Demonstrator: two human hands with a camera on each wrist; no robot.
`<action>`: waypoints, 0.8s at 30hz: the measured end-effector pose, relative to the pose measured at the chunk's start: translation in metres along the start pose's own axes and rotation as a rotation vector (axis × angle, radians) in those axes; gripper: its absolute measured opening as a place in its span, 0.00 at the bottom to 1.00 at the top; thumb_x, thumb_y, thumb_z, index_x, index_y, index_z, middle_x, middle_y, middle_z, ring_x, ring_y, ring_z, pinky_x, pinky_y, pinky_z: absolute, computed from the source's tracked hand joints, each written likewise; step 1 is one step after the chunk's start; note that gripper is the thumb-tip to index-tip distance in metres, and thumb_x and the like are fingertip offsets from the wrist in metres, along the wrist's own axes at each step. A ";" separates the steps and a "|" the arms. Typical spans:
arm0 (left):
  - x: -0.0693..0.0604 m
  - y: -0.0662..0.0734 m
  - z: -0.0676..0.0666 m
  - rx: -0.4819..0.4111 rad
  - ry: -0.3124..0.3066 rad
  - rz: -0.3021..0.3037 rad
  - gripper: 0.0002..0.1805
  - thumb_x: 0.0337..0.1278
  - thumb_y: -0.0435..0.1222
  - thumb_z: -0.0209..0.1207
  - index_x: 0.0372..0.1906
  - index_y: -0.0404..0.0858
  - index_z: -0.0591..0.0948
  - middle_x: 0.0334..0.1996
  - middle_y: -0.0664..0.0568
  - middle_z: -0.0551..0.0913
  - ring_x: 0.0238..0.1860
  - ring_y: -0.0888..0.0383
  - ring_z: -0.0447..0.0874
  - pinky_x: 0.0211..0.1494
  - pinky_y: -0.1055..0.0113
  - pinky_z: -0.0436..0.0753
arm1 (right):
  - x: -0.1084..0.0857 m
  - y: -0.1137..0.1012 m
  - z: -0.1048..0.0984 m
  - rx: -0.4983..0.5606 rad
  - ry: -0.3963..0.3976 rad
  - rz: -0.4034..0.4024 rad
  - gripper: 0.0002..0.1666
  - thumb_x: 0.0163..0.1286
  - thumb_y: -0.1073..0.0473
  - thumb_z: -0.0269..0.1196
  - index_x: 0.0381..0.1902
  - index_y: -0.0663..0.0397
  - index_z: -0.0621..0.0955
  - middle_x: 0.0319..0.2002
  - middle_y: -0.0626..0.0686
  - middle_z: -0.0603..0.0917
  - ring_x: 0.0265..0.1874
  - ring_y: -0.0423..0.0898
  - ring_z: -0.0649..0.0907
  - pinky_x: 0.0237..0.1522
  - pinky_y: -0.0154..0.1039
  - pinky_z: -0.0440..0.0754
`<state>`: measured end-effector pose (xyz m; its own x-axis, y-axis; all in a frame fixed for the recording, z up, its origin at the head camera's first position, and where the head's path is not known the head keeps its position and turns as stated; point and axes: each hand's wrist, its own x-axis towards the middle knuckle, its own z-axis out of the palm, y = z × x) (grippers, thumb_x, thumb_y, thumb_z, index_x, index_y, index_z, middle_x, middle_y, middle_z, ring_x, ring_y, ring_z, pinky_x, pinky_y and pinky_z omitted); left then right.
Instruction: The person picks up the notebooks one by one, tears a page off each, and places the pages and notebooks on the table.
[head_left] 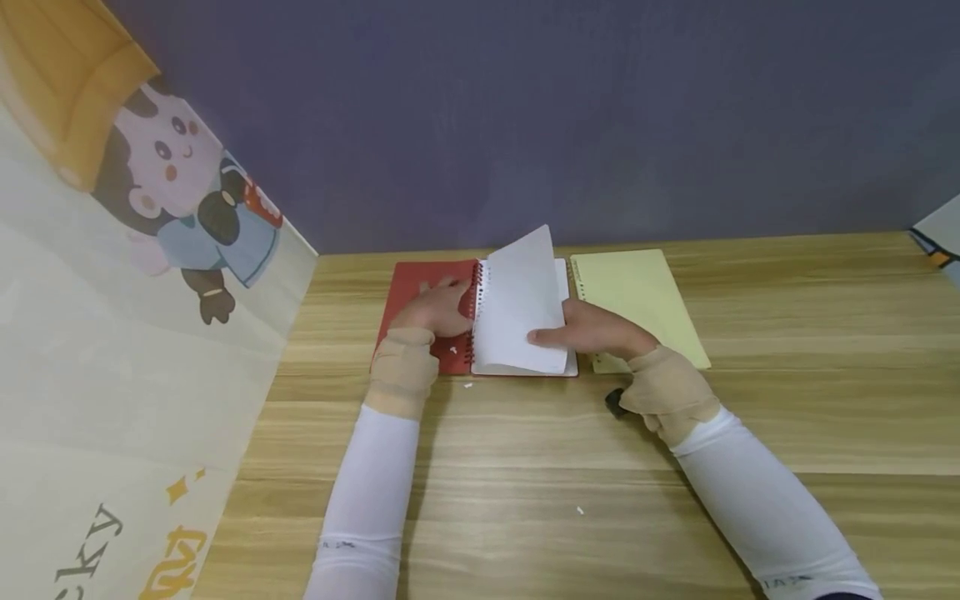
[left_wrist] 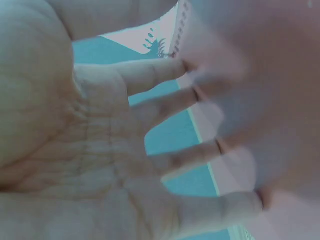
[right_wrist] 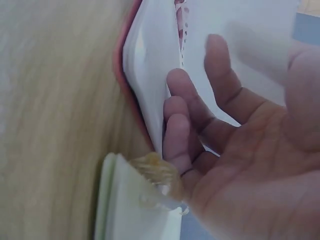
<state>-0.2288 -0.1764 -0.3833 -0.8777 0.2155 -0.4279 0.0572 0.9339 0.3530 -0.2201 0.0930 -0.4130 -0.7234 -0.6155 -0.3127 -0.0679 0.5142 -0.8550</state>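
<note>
A spiral notebook lies opened on the table, its red cover [head_left: 399, 287] folded out to the left and its white pages on the right. My left hand [head_left: 435, 308] rests on the red cover beside the coil binding [head_left: 474, 312]; in the left wrist view the fingers [left_wrist: 160, 75] are spread and fairly straight. With thumb in front and fingers behind, my right hand [head_left: 596, 327] pinches a white page [head_left: 517, 300] by its right edge, lifted off the pages beneath. From the right wrist view, the page [right_wrist: 260, 35] stands between thumb and index finger [right_wrist: 218, 55].
Right of the notebook lies a pale yellow spiral pad [head_left: 633, 287], partly behind my right hand. Small paper scraps [head_left: 580, 510] are on the wooden table [head_left: 510, 475]. A dark wall [head_left: 562, 125] rises at the back, and a printed light wall [head_left: 112, 375] stands at left.
</note>
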 end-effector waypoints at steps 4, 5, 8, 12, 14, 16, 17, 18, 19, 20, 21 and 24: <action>-0.002 -0.004 -0.005 -0.008 -0.041 0.043 0.49 0.58 0.40 0.63 0.82 0.40 0.54 0.84 0.44 0.46 0.83 0.36 0.37 0.84 0.41 0.45 | -0.001 -0.004 0.001 -0.071 -0.003 0.020 0.19 0.75 0.54 0.60 0.53 0.66 0.79 0.41 0.57 0.88 0.32 0.41 0.82 0.37 0.36 0.80; -0.002 -0.005 -0.006 -0.006 -0.046 0.045 0.50 0.57 0.39 0.65 0.82 0.40 0.54 0.84 0.44 0.45 0.83 0.36 0.38 0.84 0.41 0.45 | -0.001 -0.004 0.001 -0.091 -0.006 0.017 0.19 0.75 0.55 0.60 0.52 0.67 0.79 0.40 0.57 0.88 0.32 0.41 0.82 0.36 0.36 0.80; -0.003 -0.005 -0.006 0.006 -0.050 0.042 0.51 0.56 0.39 0.68 0.82 0.39 0.55 0.84 0.43 0.45 0.83 0.36 0.39 0.84 0.42 0.46 | -0.002 -0.004 0.003 -0.155 -0.027 -0.010 0.18 0.75 0.55 0.59 0.51 0.66 0.80 0.39 0.56 0.88 0.32 0.41 0.81 0.37 0.37 0.80; -0.001 -0.002 -0.006 0.020 -0.054 0.029 0.52 0.57 0.39 0.69 0.82 0.39 0.54 0.84 0.43 0.45 0.84 0.38 0.39 0.85 0.44 0.45 | -0.002 -0.002 0.003 -0.219 -0.059 -0.053 0.17 0.74 0.56 0.61 0.51 0.65 0.80 0.38 0.55 0.87 0.33 0.41 0.81 0.40 0.37 0.81; 0.000 -0.001 -0.006 0.026 -0.056 0.021 0.52 0.58 0.39 0.69 0.82 0.39 0.53 0.84 0.43 0.44 0.84 0.38 0.39 0.85 0.45 0.44 | -0.002 -0.001 0.003 -0.230 -0.071 -0.060 0.16 0.73 0.56 0.63 0.50 0.64 0.79 0.38 0.54 0.85 0.33 0.42 0.80 0.39 0.37 0.80; 0.001 0.000 -0.006 0.035 -0.055 0.016 0.52 0.58 0.39 0.68 0.82 0.38 0.53 0.84 0.43 0.44 0.84 0.38 0.39 0.85 0.46 0.45 | -0.002 0.000 0.002 -0.238 -0.081 -0.069 0.16 0.72 0.57 0.64 0.50 0.63 0.79 0.37 0.55 0.84 0.32 0.44 0.80 0.38 0.37 0.79; 0.002 0.000 -0.006 0.037 -0.052 0.015 0.52 0.58 0.39 0.69 0.82 0.38 0.53 0.84 0.43 0.45 0.84 0.38 0.40 0.85 0.46 0.45 | -0.002 0.000 0.002 -0.254 -0.083 -0.070 0.17 0.72 0.56 0.64 0.50 0.63 0.79 0.38 0.55 0.82 0.33 0.44 0.79 0.38 0.37 0.79; 0.003 0.001 -0.006 0.043 -0.049 0.015 0.52 0.58 0.40 0.69 0.82 0.38 0.53 0.84 0.44 0.45 0.84 0.38 0.40 0.85 0.47 0.46 | -0.002 0.000 0.001 -0.277 -0.082 -0.071 0.18 0.71 0.56 0.65 0.52 0.62 0.79 0.39 0.55 0.81 0.35 0.45 0.78 0.38 0.37 0.78; 0.003 0.001 -0.005 0.047 -0.047 0.014 0.52 0.58 0.39 0.69 0.82 0.38 0.52 0.84 0.44 0.46 0.84 0.38 0.40 0.85 0.47 0.46 | -0.002 0.001 0.001 -0.304 -0.081 -0.073 0.19 0.71 0.55 0.65 0.53 0.61 0.78 0.39 0.55 0.79 0.37 0.46 0.76 0.39 0.38 0.77; 0.004 0.001 -0.005 0.052 -0.043 0.013 0.52 0.58 0.40 0.69 0.82 0.38 0.52 0.84 0.44 0.46 0.83 0.38 0.41 0.85 0.47 0.46 | -0.002 0.001 0.000 -0.329 -0.082 -0.080 0.20 0.71 0.54 0.65 0.54 0.61 0.78 0.40 0.56 0.78 0.38 0.47 0.75 0.40 0.38 0.76; 0.005 0.001 -0.005 0.053 -0.042 0.011 0.53 0.58 0.40 0.69 0.83 0.38 0.52 0.84 0.45 0.45 0.83 0.38 0.41 0.85 0.47 0.46 | -0.001 0.002 -0.001 -0.351 -0.083 -0.085 0.21 0.71 0.54 0.65 0.56 0.60 0.78 0.41 0.56 0.77 0.40 0.48 0.74 0.42 0.38 0.76; 0.006 0.001 -0.004 0.044 -0.036 0.008 0.53 0.57 0.39 0.70 0.83 0.40 0.52 0.85 0.46 0.44 0.83 0.37 0.40 0.85 0.45 0.46 | -0.001 0.002 -0.003 -0.390 -0.085 -0.081 0.25 0.71 0.53 0.64 0.60 0.60 0.77 0.43 0.56 0.77 0.44 0.50 0.73 0.46 0.40 0.75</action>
<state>-0.2363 -0.1749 -0.3819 -0.8598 0.2319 -0.4549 0.0855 0.9437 0.3194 -0.2216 0.0966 -0.4129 -0.6465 -0.7022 -0.2982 -0.3899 0.6401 -0.6620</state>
